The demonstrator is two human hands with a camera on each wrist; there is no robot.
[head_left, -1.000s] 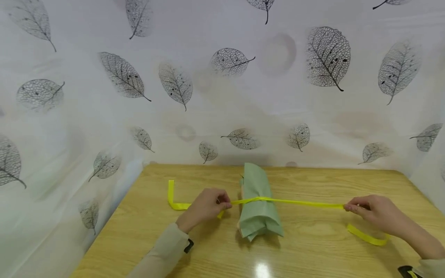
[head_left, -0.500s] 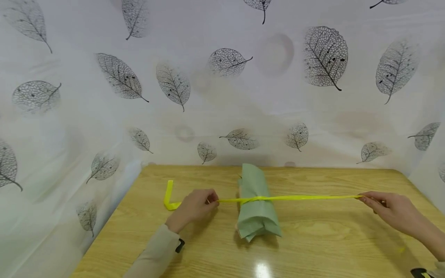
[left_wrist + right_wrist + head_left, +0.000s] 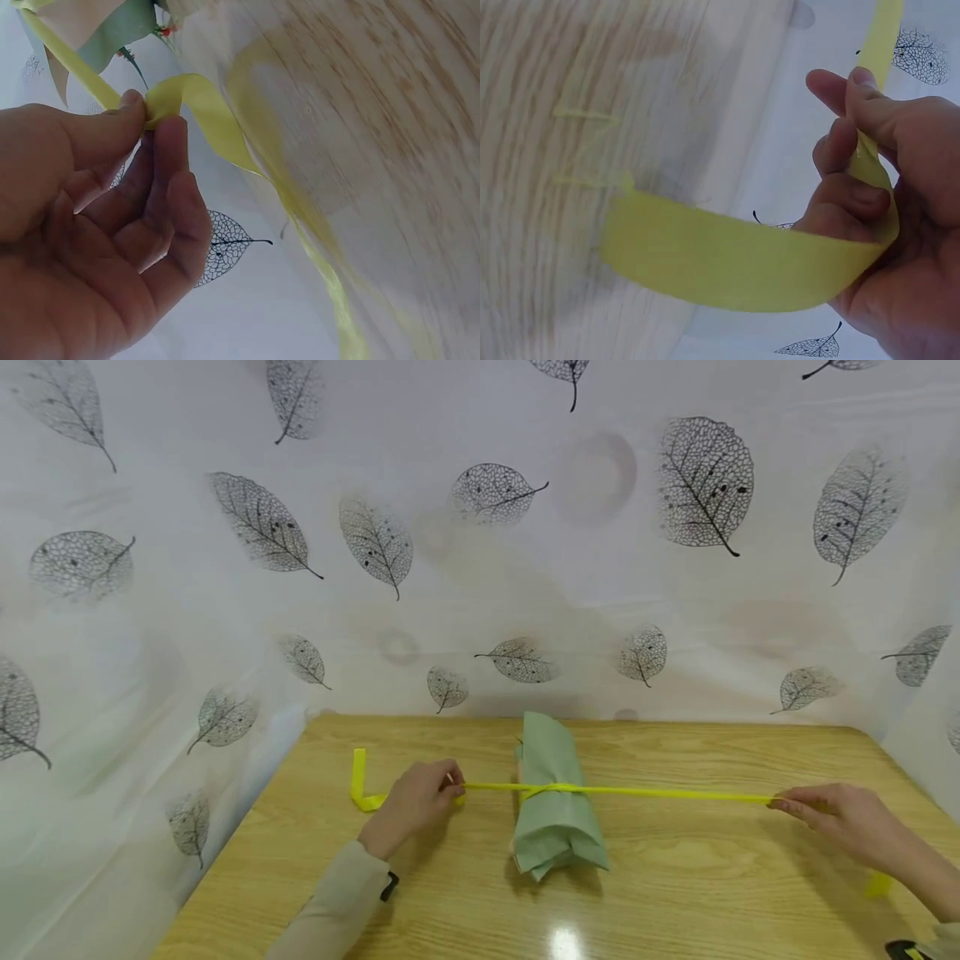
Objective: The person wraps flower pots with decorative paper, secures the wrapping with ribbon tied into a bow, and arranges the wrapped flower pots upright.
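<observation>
A bundle wrapped in sage-green paper (image 3: 553, 827) lies on the wooden table, with a yellow ribbon (image 3: 675, 793) crossed around its middle. To its left, my left hand (image 3: 411, 803) pinches one ribbon end between thumb and forefinger; the tail hangs past the fingers (image 3: 217, 127). Far to the right, my right hand (image 3: 847, 822) pinches the other end, whose loose tail (image 3: 742, 262) runs through the palm and curves out. The ribbon is stretched straight between the hands. Red berries (image 3: 165, 31) and a green stem poke from the paper in the left wrist view.
The wood-grain table (image 3: 675, 893) ends at the back against a pale leaf-print curtain (image 3: 480, 568). The left ribbon tail (image 3: 360, 777) lies bent on the table beyond the left hand. A light glare spot (image 3: 566, 943) shows near the front.
Both hands have drawn farther apart, left hand to the left and right hand to the right, pulling the ribbon longer and tauter. The bundle stays in place.
</observation>
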